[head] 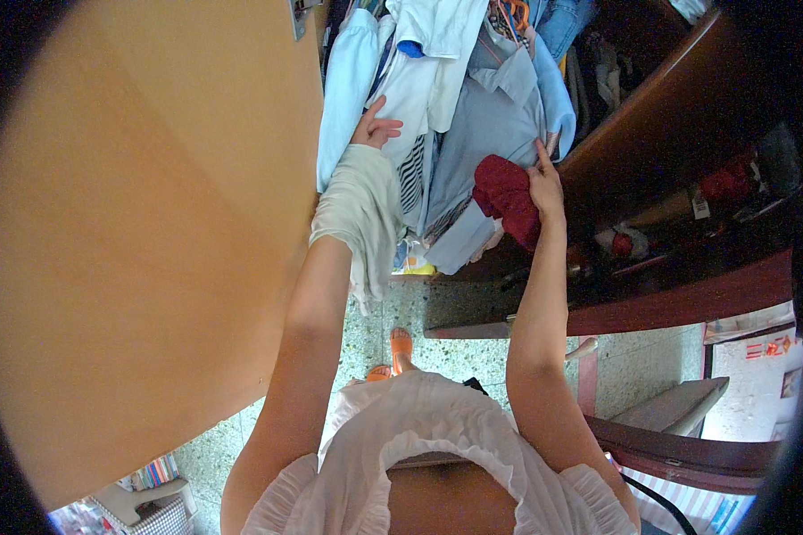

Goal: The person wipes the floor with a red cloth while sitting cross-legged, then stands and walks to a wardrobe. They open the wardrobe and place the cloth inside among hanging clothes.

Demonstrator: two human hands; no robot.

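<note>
Pale green-white cloth (361,207) is draped around my left forearm. Beyond it, my left hand (376,127) has its fingers apart, in front of a hanging white garment (411,87) and beside a light blue sleeve (351,80). A bunched dark red cloth (505,194) is in my right hand (545,187), partly hidden by the hand and wrist. The extended index finger of that hand touches the edge of a grey collared shirt (485,127) on a hanger. Black-and-white striped fabric (411,177) shows between the hanging clothes.
A light wooden door (154,221) stands along the left. Dark wooden wardrobe panels and shelves (642,93) with stored items rise at the right. Below is a speckled floor (455,354), with my orange sandals (401,342) on it. Books (157,471) sit at lower left.
</note>
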